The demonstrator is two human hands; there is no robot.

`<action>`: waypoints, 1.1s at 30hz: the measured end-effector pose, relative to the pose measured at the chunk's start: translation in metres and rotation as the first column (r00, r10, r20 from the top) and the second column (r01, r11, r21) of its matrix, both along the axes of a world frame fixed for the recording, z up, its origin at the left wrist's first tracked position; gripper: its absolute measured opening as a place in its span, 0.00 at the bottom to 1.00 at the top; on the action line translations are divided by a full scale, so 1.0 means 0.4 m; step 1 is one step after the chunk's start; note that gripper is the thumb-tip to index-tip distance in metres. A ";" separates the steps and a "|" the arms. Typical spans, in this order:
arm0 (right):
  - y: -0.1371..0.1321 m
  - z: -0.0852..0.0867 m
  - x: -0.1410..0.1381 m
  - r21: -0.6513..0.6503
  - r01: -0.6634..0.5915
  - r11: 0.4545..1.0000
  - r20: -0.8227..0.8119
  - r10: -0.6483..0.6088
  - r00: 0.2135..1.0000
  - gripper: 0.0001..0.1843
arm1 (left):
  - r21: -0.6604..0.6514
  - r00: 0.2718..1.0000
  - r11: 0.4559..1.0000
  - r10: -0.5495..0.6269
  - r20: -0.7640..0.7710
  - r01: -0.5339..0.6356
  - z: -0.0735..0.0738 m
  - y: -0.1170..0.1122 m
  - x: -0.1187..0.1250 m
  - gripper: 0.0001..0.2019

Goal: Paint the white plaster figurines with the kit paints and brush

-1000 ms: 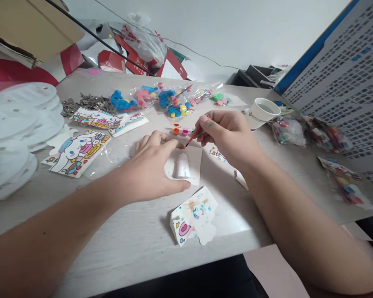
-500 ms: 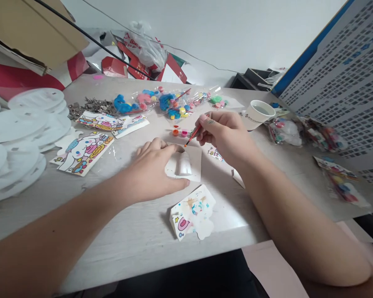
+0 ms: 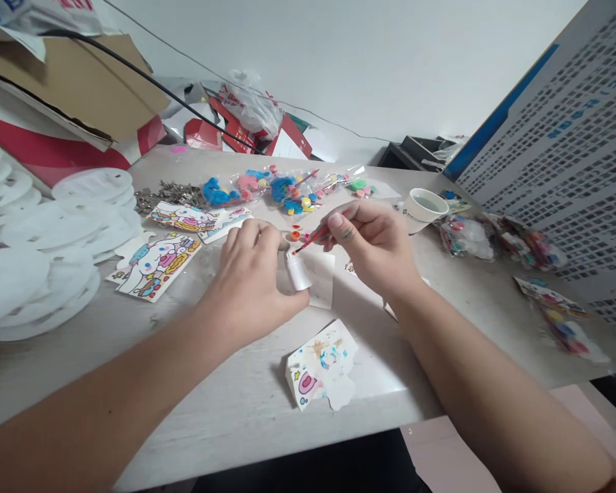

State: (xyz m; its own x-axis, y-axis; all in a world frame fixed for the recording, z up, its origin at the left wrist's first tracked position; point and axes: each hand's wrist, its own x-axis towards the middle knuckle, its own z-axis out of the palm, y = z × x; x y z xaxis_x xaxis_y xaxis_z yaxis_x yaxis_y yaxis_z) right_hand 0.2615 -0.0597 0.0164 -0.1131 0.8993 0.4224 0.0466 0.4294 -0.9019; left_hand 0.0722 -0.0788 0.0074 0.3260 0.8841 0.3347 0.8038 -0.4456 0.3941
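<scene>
My left hand (image 3: 251,281) grips a small white moulded piece (image 3: 300,275), thumb at its lower end and fingers at its upper end; part of it is hidden. My right hand (image 3: 372,243) pinches a thin red paintbrush (image 3: 315,237). Its tip, with orange on it, is at the top of the white piece; I cannot tell whether they touch. Just beyond stands a small pot of orange paint (image 3: 295,235), with a pink one partly behind the brush. A white sheet of paper (image 3: 322,277) lies under the piece. Nearer me is a paint-spotted cartoon card (image 3: 326,363).
White discs (image 3: 46,253) are piled at the left, beside cartoon cards (image 3: 159,263) and metal clips (image 3: 169,195). Bags of coloured pieces (image 3: 287,192) lie at the back. A paper cup (image 3: 424,209) of liquid stands at the right, near more bags (image 3: 467,236) and a printed panel (image 3: 559,157).
The white piece has been lifted and tilted in my left hand, off its flat place on the paper. My right hand has brought the brush tip left and down to it. The view has shifted slightly.
</scene>
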 end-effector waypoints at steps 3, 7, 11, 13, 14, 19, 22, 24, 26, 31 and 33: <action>-0.010 -0.008 -0.011 0.026 -0.026 0.999 0.014 0.026 1.000 0.12 | 0.052 0.999 0.998 0.041 0.012 -0.041 0.010 -0.004 -0.001 0.22; -0.012 -0.014 -0.011 0.073 -0.032 0.997 0.032 0.030 0.999 0.10 | 0.071 0.999 0.997 0.038 0.029 -0.040 0.021 -0.010 0.001 0.20; -0.009 -0.006 -0.003 0.112 0.022 0.993 0.096 -0.033 0.995 0.11 | 0.070 0.998 0.996 0.050 0.026 -0.051 0.024 -0.012 0.001 0.20; -0.011 -0.003 -0.004 0.129 0.046 0.991 0.094 -0.059 0.994 0.11 | 0.072 0.998 0.996 0.058 0.025 -0.060 0.024 -0.013 0.000 0.20; -0.013 -0.002 -0.006 0.134 0.050 0.990 0.084 -0.062 0.995 0.12 | 0.070 0.998 0.996 0.061 0.025 -0.062 0.024 -0.013 0.000 0.20; -0.020 -0.007 -0.012 0.155 0.001 0.988 0.128 -0.021 0.992 0.10 | 0.056 0.998 0.997 0.055 0.032 -0.057 0.024 -0.012 0.000 0.22; -0.016 -0.005 -0.007 0.186 0.029 0.982 0.165 -0.060 0.984 0.11 | 0.065 0.998 0.996 0.059 0.034 -0.061 0.025 -0.010 0.000 0.21; -0.015 -0.001 -0.004 0.189 0.063 0.980 0.145 -0.091 0.985 0.12 | 0.062 0.997 0.996 0.066 0.032 -0.068 0.025 -0.009 0.001 0.21; -0.017 0.001 -0.005 0.176 0.056 0.983 0.120 -0.078 0.990 0.13 | 0.053 0.997 0.996 0.070 0.024 -0.071 0.024 -0.008 0.002 0.21; -0.023 -0.002 -0.010 0.188 0.019 0.982 0.183 -0.054 0.982 0.13 | 0.058 0.998 0.997 0.059 0.024 -0.060 0.021 -0.008 0.001 0.22; -0.023 -0.001 -0.009 0.209 0.034 0.977 0.181 -0.073 0.981 0.12 | 0.064 0.998 0.996 0.057 0.027 -0.058 0.021 -0.008 0.000 0.22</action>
